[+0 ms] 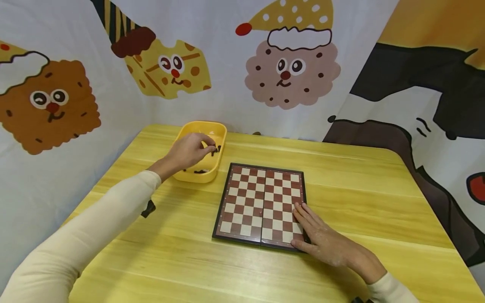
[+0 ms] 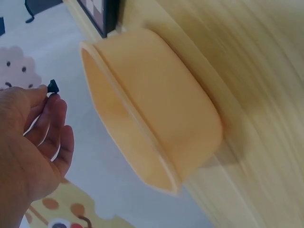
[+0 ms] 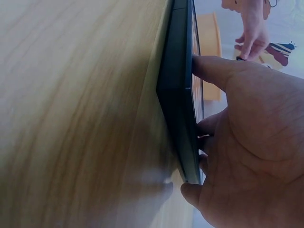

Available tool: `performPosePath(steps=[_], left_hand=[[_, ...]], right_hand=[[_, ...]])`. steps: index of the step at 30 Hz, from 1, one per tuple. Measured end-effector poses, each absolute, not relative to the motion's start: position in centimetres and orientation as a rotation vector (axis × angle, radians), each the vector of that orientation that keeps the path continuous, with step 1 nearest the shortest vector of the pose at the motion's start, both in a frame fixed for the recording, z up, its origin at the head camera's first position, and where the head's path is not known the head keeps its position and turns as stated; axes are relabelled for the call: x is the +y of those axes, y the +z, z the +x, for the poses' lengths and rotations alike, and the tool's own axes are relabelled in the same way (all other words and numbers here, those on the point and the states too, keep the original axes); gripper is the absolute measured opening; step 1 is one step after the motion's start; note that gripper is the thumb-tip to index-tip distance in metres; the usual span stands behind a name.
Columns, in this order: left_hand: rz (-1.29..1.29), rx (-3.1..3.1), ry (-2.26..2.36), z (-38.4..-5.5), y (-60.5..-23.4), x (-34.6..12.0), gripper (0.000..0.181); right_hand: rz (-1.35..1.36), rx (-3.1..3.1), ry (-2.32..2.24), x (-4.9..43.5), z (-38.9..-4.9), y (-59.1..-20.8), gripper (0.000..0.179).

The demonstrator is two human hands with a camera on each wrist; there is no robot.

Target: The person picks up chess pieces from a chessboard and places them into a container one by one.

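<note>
My left hand (image 1: 189,150) is over the yellow plastic tub (image 1: 197,177) at the back left of the table. Between thumb and fingertip it pinches a small black chess piece (image 2: 53,86), held above the rim. Inside the tub lie a few dark pieces (image 1: 201,171), partly hidden by the hand. A brown-and-white chessboard (image 1: 261,210) lies flat and unfolded, with no pieces on its visible squares. My right hand (image 1: 327,242) rests on its near right corner, fingers extended over the edge squares and thumb on the near border.
The wooden table (image 1: 170,261) reaches back to a white cloth (image 1: 227,71) printed with cartoon food faces, which also runs along the left and right. A small dark object (image 1: 148,209) shows beside the left sleeve.
</note>
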State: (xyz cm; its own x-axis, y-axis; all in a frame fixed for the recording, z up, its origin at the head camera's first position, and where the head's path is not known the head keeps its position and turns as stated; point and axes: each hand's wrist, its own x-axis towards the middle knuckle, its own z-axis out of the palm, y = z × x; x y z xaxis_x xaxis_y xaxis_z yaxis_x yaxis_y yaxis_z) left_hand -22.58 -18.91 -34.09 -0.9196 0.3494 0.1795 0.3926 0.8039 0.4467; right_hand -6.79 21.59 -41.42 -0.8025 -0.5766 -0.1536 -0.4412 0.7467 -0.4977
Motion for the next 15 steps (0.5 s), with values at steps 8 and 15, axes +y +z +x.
performPosePath(steps=[8, 15], left_hand=[[-0.532, -2.901, -0.675, -22.6, -34.3, -19.7, 0.033], [-0.396, -2.681, -0.840, -20.5, -36.0, -20.7, 0.047]], right_hand=[[-0.783, 2.666, -0.692, 21.8, -6.9, -41.3, 0.084], [-0.658, 2.672, -1.045, 22.7, -8.1, -41.6, 0.050]])
